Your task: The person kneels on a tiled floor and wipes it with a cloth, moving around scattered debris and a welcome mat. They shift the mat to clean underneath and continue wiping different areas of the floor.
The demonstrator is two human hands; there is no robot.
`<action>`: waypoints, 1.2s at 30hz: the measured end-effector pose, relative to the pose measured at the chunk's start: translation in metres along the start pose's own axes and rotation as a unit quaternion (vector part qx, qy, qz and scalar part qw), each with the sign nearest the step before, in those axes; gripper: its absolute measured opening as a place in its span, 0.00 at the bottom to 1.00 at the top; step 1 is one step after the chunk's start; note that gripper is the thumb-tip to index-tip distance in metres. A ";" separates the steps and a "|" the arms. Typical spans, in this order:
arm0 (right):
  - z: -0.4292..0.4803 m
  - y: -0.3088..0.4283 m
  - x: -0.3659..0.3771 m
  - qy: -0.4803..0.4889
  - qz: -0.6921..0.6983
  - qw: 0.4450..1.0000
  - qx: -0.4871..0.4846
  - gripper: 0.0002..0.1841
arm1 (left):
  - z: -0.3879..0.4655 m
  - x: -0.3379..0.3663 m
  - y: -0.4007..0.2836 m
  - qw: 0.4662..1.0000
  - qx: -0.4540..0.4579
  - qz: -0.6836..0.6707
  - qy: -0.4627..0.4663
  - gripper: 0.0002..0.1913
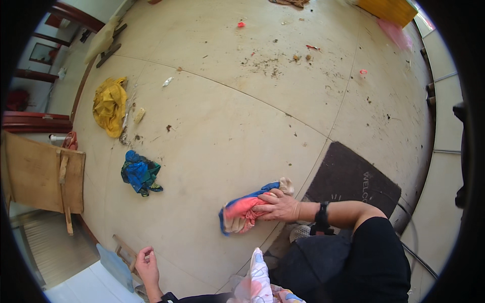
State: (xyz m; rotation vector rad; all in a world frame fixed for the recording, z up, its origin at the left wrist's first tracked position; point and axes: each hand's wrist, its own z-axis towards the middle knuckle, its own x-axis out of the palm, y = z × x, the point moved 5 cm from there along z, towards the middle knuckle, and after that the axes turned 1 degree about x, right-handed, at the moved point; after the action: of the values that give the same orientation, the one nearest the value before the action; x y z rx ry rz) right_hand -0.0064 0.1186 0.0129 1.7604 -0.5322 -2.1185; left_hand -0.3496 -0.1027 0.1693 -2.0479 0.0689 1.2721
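Note:
My right hand (278,206) grips a bundled cloth (246,210) in pink, blue and beige against the pale floor (212,144). The cloth's pink end looks slightly blurred. Off to the lower left, my left hand (147,267) is raised with its fingers loosely bent and nothing in it. Beside that hand are a small wooden frame (125,248) and a light blue curved panel (113,267). A crumpled blue and green cloth or plastic piece (140,172) lies on the floor, left of the bundle. Patterned fabric (261,282) shows at my lap.
A dark doormat with lettering (341,178) lies at the right, near a black cable (418,261). Farther off are a yellow cloth (110,106) and scattered debris (271,68). Wooden furniture (41,170) stands along the left, and a yellow box (388,11) at the far right.

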 end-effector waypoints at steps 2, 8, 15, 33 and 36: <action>-0.015 -0.011 -0.021 -0.109 0.081 0.989 0.051 0.10 | 0.004 0.011 -0.011 0.999 0.016 0.028 0.016 0.08; -0.085 -0.156 -0.105 -0.322 0.014 0.822 0.470 0.03 | 0.012 0.025 -0.022 0.996 0.042 0.058 0.052 0.10; -0.094 -0.166 -0.063 -0.221 -0.108 0.890 0.385 0.10 | 0.009 0.021 -0.017 0.996 0.040 0.046 0.057 0.10; -0.088 -0.166 -0.062 -0.151 -0.092 0.919 0.352 0.14 | -0.003 0.009 -0.023 0.998 0.029 0.036 0.045 0.12; -0.084 -0.176 -0.071 -0.232 -0.121 0.897 0.355 0.14 | -0.004 0.010 -0.026 0.997 0.027 0.035 0.059 0.12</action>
State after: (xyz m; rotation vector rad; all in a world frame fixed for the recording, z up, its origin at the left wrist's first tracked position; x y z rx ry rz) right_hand 0.0854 0.3007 -0.0254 1.6836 -1.4375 -2.7767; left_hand -0.3307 -0.0830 0.1760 -2.0894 0.2288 1.1774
